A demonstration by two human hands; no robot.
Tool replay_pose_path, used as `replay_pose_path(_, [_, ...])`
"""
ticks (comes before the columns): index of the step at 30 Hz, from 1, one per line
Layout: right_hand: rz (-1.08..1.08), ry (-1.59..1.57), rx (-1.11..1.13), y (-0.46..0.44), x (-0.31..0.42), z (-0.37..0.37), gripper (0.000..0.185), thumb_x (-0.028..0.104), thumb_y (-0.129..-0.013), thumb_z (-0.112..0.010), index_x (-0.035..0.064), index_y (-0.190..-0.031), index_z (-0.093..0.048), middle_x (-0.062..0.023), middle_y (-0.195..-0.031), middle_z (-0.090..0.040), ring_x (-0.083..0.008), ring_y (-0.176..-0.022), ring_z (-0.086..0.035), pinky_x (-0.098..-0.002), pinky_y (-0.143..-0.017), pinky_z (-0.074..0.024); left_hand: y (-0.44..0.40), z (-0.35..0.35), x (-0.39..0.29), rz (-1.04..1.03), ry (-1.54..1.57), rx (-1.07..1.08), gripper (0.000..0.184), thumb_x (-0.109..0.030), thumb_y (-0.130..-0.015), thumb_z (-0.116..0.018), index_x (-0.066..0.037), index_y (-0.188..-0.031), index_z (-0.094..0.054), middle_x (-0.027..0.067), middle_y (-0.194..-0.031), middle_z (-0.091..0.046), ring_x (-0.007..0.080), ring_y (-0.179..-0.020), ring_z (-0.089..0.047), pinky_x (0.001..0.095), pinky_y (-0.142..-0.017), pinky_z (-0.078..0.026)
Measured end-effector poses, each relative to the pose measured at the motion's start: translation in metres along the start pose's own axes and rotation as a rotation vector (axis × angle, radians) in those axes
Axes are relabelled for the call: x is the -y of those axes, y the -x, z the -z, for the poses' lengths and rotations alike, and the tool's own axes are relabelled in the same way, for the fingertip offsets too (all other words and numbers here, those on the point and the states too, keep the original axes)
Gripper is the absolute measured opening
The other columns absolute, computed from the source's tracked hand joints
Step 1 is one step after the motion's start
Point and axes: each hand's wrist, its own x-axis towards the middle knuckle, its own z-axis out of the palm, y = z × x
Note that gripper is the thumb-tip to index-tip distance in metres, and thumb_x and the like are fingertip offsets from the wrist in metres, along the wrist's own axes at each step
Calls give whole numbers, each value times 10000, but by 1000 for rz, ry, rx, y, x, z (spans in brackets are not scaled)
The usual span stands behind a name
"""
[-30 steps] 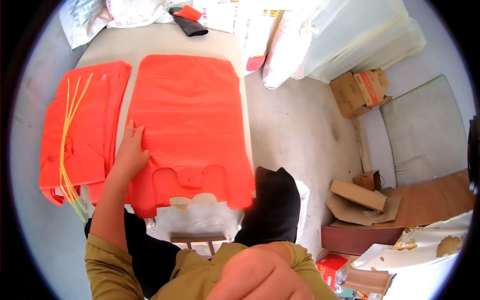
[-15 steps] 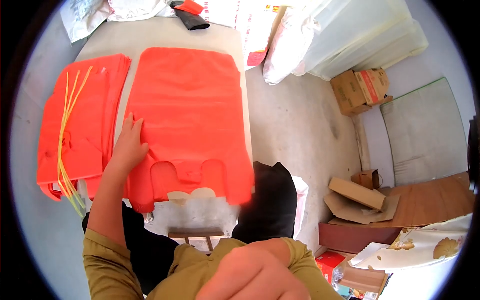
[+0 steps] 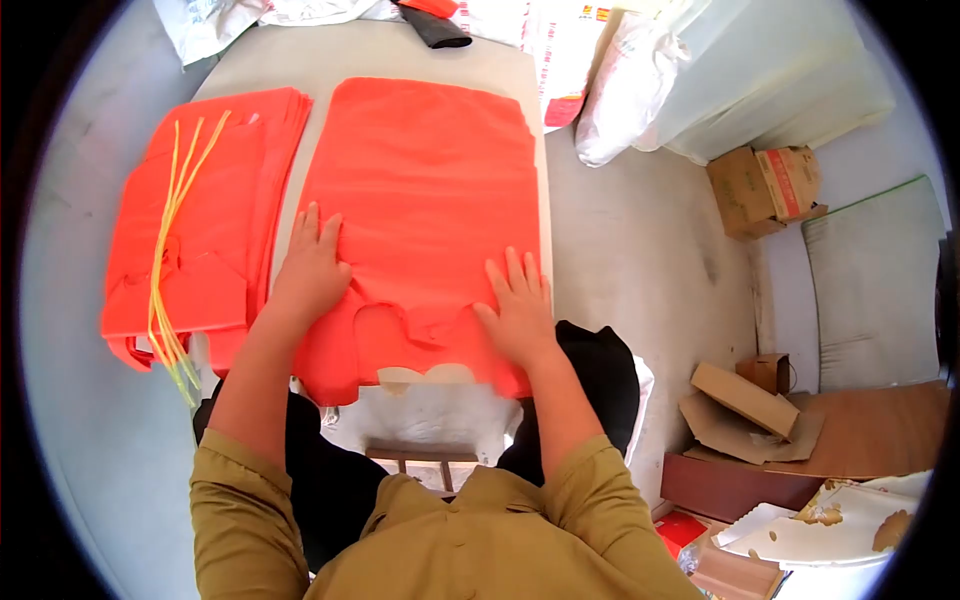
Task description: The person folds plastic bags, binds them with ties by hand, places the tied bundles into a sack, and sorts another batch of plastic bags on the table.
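A red plastic carrier bag [image 3: 430,170] lies flat on the table [image 3: 400,48] before me, its handle cut-outs toward my body. My left hand [image 3: 312,268] rests open on the bag's left side with fingers stretched out. On the right side, near the handle, my right hand [image 3: 520,305] lies open with its fingers spread. To the left is a folded stack of red bags [image 3: 215,210]. Yellow ties [image 3: 165,255] lie lengthwise across that stack and hang past its near edge.
White sacks [image 3: 625,95] stand beyond the table's far right. A black and red item [image 3: 437,27] lies at the far edge. Cardboard boxes [image 3: 765,190] stand by the right wall, and a flattened carton [image 3: 745,410] rests on a brown board. My legs [image 3: 590,375] are under the near edge.
My right hand has moved from close to my chest down onto the right side of the red bag. My left hand stays on the left side. The view has shifted slightly.
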Motion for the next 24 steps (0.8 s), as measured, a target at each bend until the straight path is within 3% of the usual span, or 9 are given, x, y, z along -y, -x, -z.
replay_pose_path(5, [12,-116,-23,-5,-13,-5,579,397,-986,-532,109,-1483,-459,-169,-1624,-261,-389,-1503,-190,-532,-1202,-168,-4,-7,0,27,-38,12,660,-128,-864,-510,-31,-1497,-353,255,-1631,-146,384,-1523,-144,439,-1230,-214])
replay_pose_path(6, [-12,-157,26,-7,-16,-7,524,365,-1043,-400,120,-1505,-443,-129,-1656,-207,-365,-1528,-132,-510,-1218,-115,-4,-9,2,2,1,-31,636,-147,-851,-527,-13,-1460,-400,302,-1602,-186,427,-1505,-169,460,-1224,-223])
replay_pose_path(9, [-12,-299,11,-9,-27,-11,495,342,-1054,-369,114,-1478,-483,-135,-1642,-249,-367,-1524,-143,-504,-1216,-113,-7,-7,1,16,-33,-25,625,-145,-852,-530,-37,-1455,-404,296,-1605,-184,419,-1506,-173,458,-1223,-229])
replay_pose_path(10, [18,-350,-33,-9,-33,-16,456,286,-1023,-450,120,-1441,-525,-140,-1613,-305,-392,-1494,-217,-531,-1200,-159,-8,-6,4,14,-41,-25,621,-145,-853,-531,-42,-1452,-407,293,-1605,-188,415,-1506,-176,456,-1222,-233])
replay_pose_path(13, [42,-393,-51,-8,-41,-17,453,272,-1018,-462,127,-1444,-516,-138,-1606,-317,-393,-1490,-224,-536,-1193,-177,-11,-5,8,5,-58,-24,609,-143,-858,-536,-52,-1447,-414,285,-1604,-202,404,-1505,-188,450,-1218,-247])
replay_pose_path(16, [41,-2,-57,-2,-19,-10,488,326,-1054,-378,109,-1481,-469,-147,-1627,-277,-369,-1508,-196,-500,-1205,-173,-12,-5,12,6,-82,-29,602,-143,-866,-544,-51,-1447,-415,280,-1598,-221,397,-1501,-204,445,-1211,-265])
replay_pose_path(19, [48,34,-121,-3,-13,-9,485,299,-1019,-467,76,-1449,-479,-162,-1544,-411,-367,-1476,-264,-491,-1191,-211,-10,-4,8,6,-114,-44,600,-140,-872,-549,-43,-1447,-412,284,-1586,-246,398,-1491,-229,442,-1200,-289])
replay_pose_path(22, [34,-957,-145,-5,-46,-9,520,357,-1034,-445,34,-1440,-482,-188,-1488,-480,-333,-1458,-322,-445,-1179,-255,-7,-2,9,3,-97,-70,602,-109,-867,-538,-16,-1446,-402,286,-1576,-264,400,-1474,-265,442,-1189,-308])
replay_pose_path(24, [-253,-1190,-248,14,-45,0,535,364,-1050,-442,24,-1462,-454,-132,-1515,-444,-263,-1422,-370,-390,-1156,-299,-5,1,9,1,-12,-99,609,-69,-857,-509,5,-1449,-385,279,-1580,-264,401,-1467,-280,447,-1189,-307])
